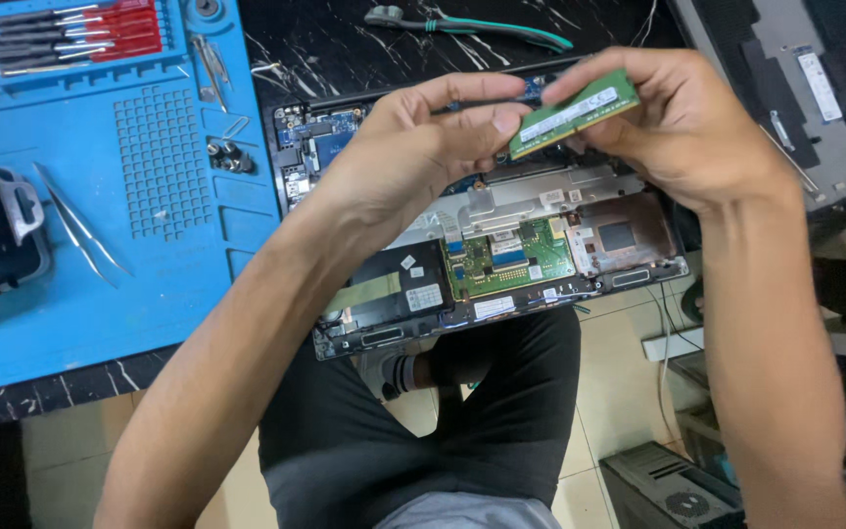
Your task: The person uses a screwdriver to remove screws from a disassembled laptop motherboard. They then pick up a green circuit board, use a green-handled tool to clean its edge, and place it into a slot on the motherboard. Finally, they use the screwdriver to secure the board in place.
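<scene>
A small green memory module [572,113] with a white label is held above an opened laptop [501,260]. My left hand [413,147] pinches its left end between thumb and fingers. My right hand [678,122] grips its right end from above. The laptop lies bottom-up with its cover off, so that green circuit boards, a black battery and metal shields show. It overhangs the front edge of the black marbled table [325,44]. Both hands hover over the laptop's upper middle and hide part of its board.
A blue work mat [159,245] lies at the left with tweezers [80,230], a row of red-handled screwdrivers [80,34] and small screws on it. Green-handled pliers [472,27] lie at the table's back. A grey laptop cover [795,88] sits at the right. My legs and a tiled floor are below.
</scene>
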